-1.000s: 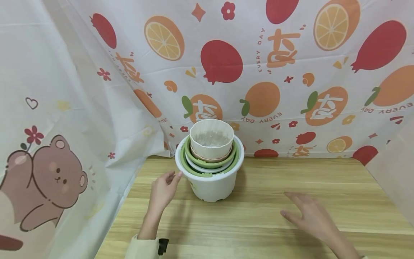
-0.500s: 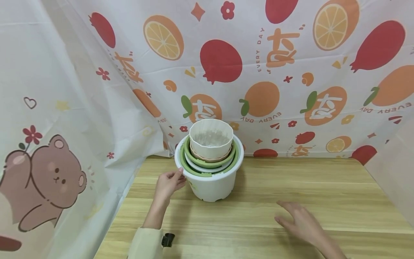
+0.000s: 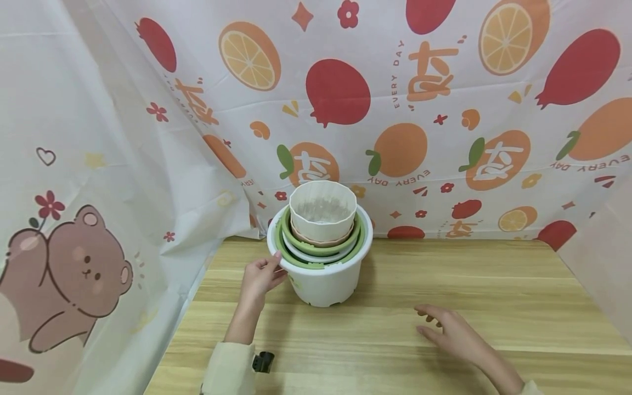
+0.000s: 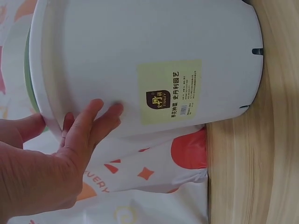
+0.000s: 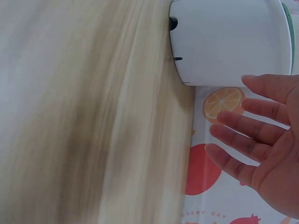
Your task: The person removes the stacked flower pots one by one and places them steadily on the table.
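A large white pot (image 3: 323,285) stands upright on the table with several smaller pots nested inside: green rims, a pink one and a cream fluted pot (image 3: 323,214) on top. My left hand (image 3: 259,278) is at the big pot's left rim, thumb over the edge and fingers beneath it. In the left wrist view that hand (image 4: 60,149) pinches the rim, fingertips against the wall near a label (image 4: 170,92). My right hand (image 3: 451,334) hovers to the right of the pot, holding nothing; the right wrist view shows its fingers (image 5: 247,135) spread and relaxed.
The wooden table (image 3: 474,274) runs up to a fruit-printed curtain (image 3: 444,142) just behind the pots. On the left hangs a pale sheet with a bear print (image 3: 89,269). A pale wall stands along the right edge.
My left hand has moved slightly right and up and taken hold of the white rim. My right hand has drifted left, towards the pots. The pots have stayed in place.
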Tool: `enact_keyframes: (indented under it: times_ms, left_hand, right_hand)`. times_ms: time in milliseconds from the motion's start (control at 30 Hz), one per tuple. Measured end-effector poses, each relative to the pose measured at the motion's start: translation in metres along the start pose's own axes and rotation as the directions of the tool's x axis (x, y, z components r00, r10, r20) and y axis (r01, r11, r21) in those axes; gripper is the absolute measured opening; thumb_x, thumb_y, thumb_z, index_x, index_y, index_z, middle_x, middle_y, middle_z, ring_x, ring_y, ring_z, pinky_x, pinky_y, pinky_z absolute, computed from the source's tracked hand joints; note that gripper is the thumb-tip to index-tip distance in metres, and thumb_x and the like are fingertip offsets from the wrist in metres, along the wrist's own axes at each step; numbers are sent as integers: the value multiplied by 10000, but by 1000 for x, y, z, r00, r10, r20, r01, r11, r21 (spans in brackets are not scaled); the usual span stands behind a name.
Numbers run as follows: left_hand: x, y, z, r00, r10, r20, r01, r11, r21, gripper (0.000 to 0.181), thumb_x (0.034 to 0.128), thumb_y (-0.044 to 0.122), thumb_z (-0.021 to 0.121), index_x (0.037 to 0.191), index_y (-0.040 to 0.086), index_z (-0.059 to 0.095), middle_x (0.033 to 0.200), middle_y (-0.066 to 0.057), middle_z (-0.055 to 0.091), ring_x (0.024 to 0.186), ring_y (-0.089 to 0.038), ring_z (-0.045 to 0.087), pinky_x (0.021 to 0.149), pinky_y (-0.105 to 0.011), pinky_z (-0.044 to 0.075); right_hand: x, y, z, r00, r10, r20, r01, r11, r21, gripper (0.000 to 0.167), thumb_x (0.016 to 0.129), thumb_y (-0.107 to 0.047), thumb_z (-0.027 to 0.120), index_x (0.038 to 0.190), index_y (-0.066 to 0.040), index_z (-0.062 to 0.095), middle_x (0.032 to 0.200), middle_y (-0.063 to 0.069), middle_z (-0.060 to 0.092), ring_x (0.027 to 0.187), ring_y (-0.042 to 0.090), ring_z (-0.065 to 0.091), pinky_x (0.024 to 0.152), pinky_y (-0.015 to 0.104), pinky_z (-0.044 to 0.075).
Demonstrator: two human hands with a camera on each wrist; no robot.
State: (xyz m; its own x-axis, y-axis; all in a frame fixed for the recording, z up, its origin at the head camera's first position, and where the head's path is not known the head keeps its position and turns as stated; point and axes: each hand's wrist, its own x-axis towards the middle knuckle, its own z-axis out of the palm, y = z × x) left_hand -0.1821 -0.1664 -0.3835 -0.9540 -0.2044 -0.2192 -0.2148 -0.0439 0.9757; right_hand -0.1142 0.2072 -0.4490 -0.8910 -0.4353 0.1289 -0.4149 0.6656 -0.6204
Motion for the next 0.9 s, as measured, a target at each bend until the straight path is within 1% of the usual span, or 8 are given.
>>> enact_keyframes:
  times_ms: [133,200,333,467,600,700,833,900]
  left_hand:
    - [0,-1,-2,1000,3,2,-3,1000,-2,342,948,191,514,1051,-135,507,984,-183,574,784,-149,627,774,-257,550]
    - [1,-2,-2,1000,6,3,-6,1000,-8,332,947,188,516,1035,-133,508,987,-187,574,786,-154,629,804,-289,540]
    - [1,-2,-2,1000,10,7,-10,1000,-21,324,942,182,524,1021,-132,510,981,-187,577,785,-159,631,835,-330,526]
    - [2,-3,-2,1000,12,8,-12,1000,-27,317,940,169,525,1029,-136,511,976,-186,580,785,-164,632,791,-290,545]
    - [3,-4,-2,1000,14,5,-14,1000,-28,310,938,168,530,1025,-129,517,965,-180,582,778,-167,635,760,-268,554]
    - [3,-5,-2,1000,16,5,-16,999,-30,307,935,171,536,1023,-124,523,953,-171,586,772,-168,637,759,-272,555]
    - [2,-5,-2,1000,23,4,-23,999,-36,304,934,171,538,1015,-122,527,939,-159,589,764,-164,638,750,-267,558]
    - [2,-5,-3,1000,26,5,-26,999,-38,308,933,172,542,1016,-124,527,938,-154,589,762,-163,639,747,-266,558]
  right_hand:
    - [6,-4,-5,1000,-2,3,2,1000,-14,342,858,-162,641,1131,35,580,1071,167,619,900,305,590,684,365,557]
    - [10,-7,-8,1000,-6,-1,6,1000,-23,333,855,-149,643,1122,40,584,1081,176,615,914,320,587,698,386,557]
    - [17,-13,-15,1000,-14,-12,13,999,-42,322,853,-137,645,1125,26,591,1091,162,615,922,293,587,700,349,556]
    - [23,-19,-22,999,-29,-30,27,999,-44,317,854,-132,644,1131,14,591,1091,142,618,914,261,586,695,313,550]
    - [30,-23,-29,999,-35,-37,35,999,-12,323,868,-163,633,1135,14,586,1089,127,620,900,228,584,692,284,549]
    - [36,-25,-34,999,-36,-33,37,999,37,330,882,-183,620,1135,24,579,1076,126,620,886,208,582,684,260,549]
    - [44,-27,-39,998,-49,-37,52,996,76,324,884,-175,619,1126,36,576,1049,122,622,855,181,583,669,242,549]
    - [48,-29,-41,999,-35,-40,38,995,87,327,876,-181,632,1125,23,581,1040,99,624,847,160,578,677,236,548]
